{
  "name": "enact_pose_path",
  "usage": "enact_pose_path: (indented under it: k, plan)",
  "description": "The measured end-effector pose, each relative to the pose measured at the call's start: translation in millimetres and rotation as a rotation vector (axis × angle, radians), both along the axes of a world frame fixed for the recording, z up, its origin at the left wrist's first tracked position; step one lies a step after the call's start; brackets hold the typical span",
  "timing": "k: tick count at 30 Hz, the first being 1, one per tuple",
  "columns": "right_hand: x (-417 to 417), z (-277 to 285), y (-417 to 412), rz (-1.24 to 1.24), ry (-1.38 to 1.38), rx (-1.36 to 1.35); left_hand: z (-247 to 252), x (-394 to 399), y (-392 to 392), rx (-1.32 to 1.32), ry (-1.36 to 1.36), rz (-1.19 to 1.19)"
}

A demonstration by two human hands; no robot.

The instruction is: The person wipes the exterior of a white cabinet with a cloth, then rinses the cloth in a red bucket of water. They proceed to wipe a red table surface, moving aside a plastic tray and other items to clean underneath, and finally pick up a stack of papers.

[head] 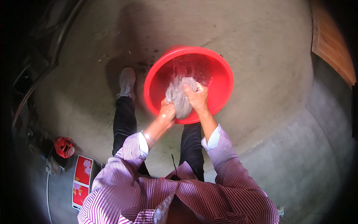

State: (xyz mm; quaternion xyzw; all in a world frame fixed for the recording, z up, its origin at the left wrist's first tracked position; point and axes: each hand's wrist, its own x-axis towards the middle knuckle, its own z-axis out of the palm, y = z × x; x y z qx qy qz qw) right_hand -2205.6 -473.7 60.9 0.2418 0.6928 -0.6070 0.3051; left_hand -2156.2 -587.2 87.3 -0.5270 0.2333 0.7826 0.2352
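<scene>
A wet grey cloth [181, 96] is bunched between my two hands, over the opening of a red plastic basin [223, 92]. My left hand [167, 112] grips its lower left side, near the basin's rim, with the fingers partly hidden. On the cloth's upper right part my right hand [197, 96] is closed, thumb on top. Water shows on my left wrist and on the basin's inner wall. How much water lies in the basin I cannot tell.
Below the basin is a concrete floor [265, 70]. My shoe [127, 81] stands left of it. A red floral box [82, 179] and a red bag [64, 147] are at lower left. A brown wooden panel [332, 44] is at upper right.
</scene>
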Motion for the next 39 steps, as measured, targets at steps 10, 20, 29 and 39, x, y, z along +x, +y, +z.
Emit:
enact_pose_path:
  k: [10, 20, 29, 39]
  plan:
    - [6.4, 27.3, 14.3, -0.321, -0.351, -0.897, 5.4, 3.5, -9.4, 0.15, 0.228, -0.267]
    - [4.6, 24.3, 18.4, -0.223, 0.032, -0.179, -7.6, -1.1, -10.4, 0.065, 0.208, -0.182]
    - [11.1, 54.2, 8.1, 0.079, 0.427, 0.341, 0.3, -18.2, -22.9, 0.849, -0.006, 0.149]
    - [65.9, 55.0, 40.8, -0.423, 0.099, -0.23, -12.0, 5.6, -15.0, 0.489, -0.175, 0.261]
